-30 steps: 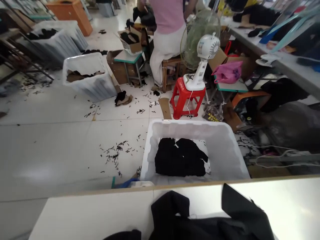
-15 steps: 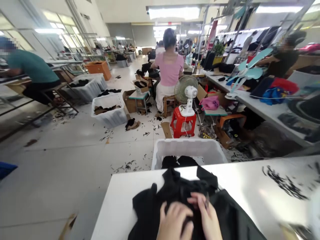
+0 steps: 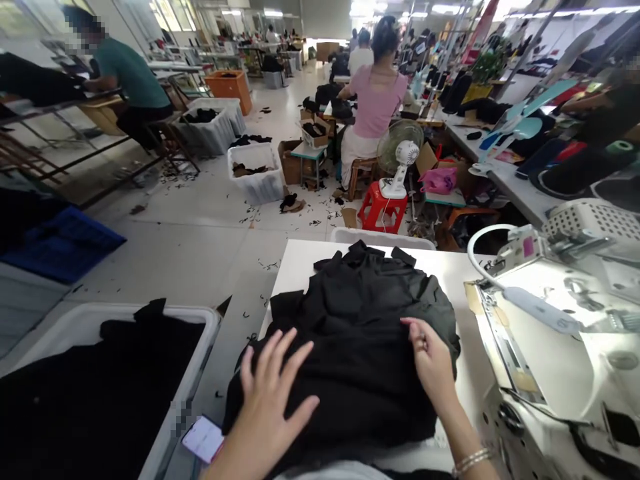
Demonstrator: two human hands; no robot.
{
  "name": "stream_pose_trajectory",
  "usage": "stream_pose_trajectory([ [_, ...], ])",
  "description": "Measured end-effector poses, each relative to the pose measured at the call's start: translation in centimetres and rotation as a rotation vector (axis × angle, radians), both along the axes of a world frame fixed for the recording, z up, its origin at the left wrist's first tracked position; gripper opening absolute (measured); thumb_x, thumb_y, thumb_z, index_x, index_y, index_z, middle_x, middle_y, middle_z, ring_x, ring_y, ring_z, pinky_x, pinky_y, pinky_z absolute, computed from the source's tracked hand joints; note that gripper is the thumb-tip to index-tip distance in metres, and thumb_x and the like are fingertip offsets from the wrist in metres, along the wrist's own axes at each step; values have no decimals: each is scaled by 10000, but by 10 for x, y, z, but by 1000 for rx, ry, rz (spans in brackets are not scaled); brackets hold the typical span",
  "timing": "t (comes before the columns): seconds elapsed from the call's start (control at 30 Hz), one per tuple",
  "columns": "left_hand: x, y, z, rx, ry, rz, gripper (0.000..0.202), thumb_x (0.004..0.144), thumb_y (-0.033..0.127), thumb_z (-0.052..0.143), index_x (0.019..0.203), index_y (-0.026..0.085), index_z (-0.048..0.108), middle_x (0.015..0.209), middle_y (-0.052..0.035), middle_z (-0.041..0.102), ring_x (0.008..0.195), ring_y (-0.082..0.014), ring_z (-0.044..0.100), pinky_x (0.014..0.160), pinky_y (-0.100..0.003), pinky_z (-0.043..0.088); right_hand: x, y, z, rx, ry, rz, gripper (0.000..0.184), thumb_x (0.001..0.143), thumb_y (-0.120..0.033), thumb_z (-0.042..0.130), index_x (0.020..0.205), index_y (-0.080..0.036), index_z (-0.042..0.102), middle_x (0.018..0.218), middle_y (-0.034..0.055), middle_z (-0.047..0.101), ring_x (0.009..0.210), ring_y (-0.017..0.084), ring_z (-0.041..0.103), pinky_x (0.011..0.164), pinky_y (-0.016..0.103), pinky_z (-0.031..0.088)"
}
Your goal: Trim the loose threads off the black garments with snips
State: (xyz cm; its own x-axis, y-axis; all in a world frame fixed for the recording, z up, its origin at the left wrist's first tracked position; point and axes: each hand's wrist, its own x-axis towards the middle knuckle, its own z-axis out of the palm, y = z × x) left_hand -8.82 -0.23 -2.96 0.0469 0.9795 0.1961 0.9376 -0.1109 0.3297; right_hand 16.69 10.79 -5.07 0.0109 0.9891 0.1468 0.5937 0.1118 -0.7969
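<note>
A black garment (image 3: 365,373) lies spread and wrinkled on the white table (image 3: 295,257). My left hand (image 3: 267,393) is over its left part, palm down with fingers spread wide, holding nothing. On the garment's right side, my right hand (image 3: 431,357) is closed, its index finger reaching toward the cloth. A small metallic thing shows at its curled fingers; whether it is a ring or part of a tool I cannot tell. Just right of this hand stands a white sewing machine (image 3: 565,280) with a lamp on a bent white neck.
On the left stands a white bin (image 3: 213,320) full of black cloth, with a phone (image 3: 203,439) beside it. Beyond the table are another white bin (image 3: 385,238), a fan (image 3: 400,167) on a red stool (image 3: 383,210) and a seated person in pink (image 3: 375,100).
The view has swung down and left, bringing the sewing machine and left bin into sight. My hands, close together before, are now apart, and the garment lies flatter.
</note>
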Motion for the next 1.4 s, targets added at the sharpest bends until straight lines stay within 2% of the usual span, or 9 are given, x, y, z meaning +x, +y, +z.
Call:
stream_pose_trajectory([
  [0.13, 17, -32, -37, -109, -63, -30, 611, 821, 271, 490, 1368, 368, 236, 1479, -73, 174, 1325, -340, 222, 1008, -623, 247, -2, -46, -19, 57, -157, 15, 395, 784, -234, 432, 1155, -142, 531, 856, 59, 509, 675, 156, 523, 585, 266, 457],
  [0.33, -67, -41, -46, -252, -223, 73, 838, 671, 256, 644, 1375, 320, 195, 1472, -91, 183, 1351, -337, 158, 1043, -570, 242, -3, -86, -19, 85, -108, 110, 581, 625, -158, 457, 1202, -229, 483, 953, 47, 452, 679, 141, 485, 531, 238, 457],
  [0.47, -95, -41, -53, -242, -236, 126, 286, 682, 185, 525, 965, 193, 564, 1275, -119, 481, 1291, -348, 295, 1017, -551, 276, 5, -94, -27, 131, -167, 119, 371, 613, -149, 438, 943, -201, 599, 942, 66, 508, 726, 173, 532, 597, 279, 466],
  [0.63, -77, -30, 30, -145, -400, 83, 80, 740, 250, 459, 692, 188, 476, 630, 30, 530, 604, -127, 534, 570, -209, 414, 35, -74, 22, 287, -141, -38, 327, 592, -120, 404, 845, -167, 606, 688, 41, 551, 557, 161, 493, 508, 276, 400],
  [0.83, -32, -26, 120, 80, -642, 70, 181, 726, 235, 566, 902, 218, 525, 802, 34, 611, 741, -112, 589, 685, -183, 436, 43, -52, 109, 428, -107, -378, 441, 611, -20, 442, 987, -134, 643, 884, 92, 561, 537, 108, 437, 545, 286, 364],
  [0.97, 8, -13, 90, -537, -1140, -318, 469, 822, 425, 480, 1261, 287, 390, 1313, -57, 473, 1131, -194, 528, 867, -280, 467, 4, -71, 99, 434, -7, -438, 364, 746, -219, 570, 1100, -138, 600, 901, 84, 501, 506, 80, 344, 476, 256, 333],
  [1.07, 28, -7, 58, -704, -1356, -376, 494, 890, 455, 292, 1338, 250, 328, 1454, -63, 277, 1285, -221, 368, 950, -328, 435, -40, -101, 64, 192, 101, -80, 371, 729, -326, 609, 1059, -162, 568, 820, 48, 531, 557, 116, 469, 481, 238, 398],
  [1.2, 19, -10, 36, -464, -1003, -450, 354, 896, 303, 349, 1202, 235, 514, 1242, -44, 548, 1166, -171, 491, 1026, -337, 374, -65, -125, 29, -46, 140, 200, 307, 723, -215, 565, 1027, -175, 545, 888, 59, 615, 782, 184, 601, 704, 287, 490],
  [1.4, -15, -4, -3, -42, -378, -320, 274, 760, 204, 607, 1031, 209, 569, 1064, -65, 572, 1032, -216, 500, 915, -384, 430, 12, -98, 50, -111, 19, 223, 324, 736, -304, 546, 1033, -187, 605, 818, 48, 604, 625, 148, 557, 529, 236, 450],
])
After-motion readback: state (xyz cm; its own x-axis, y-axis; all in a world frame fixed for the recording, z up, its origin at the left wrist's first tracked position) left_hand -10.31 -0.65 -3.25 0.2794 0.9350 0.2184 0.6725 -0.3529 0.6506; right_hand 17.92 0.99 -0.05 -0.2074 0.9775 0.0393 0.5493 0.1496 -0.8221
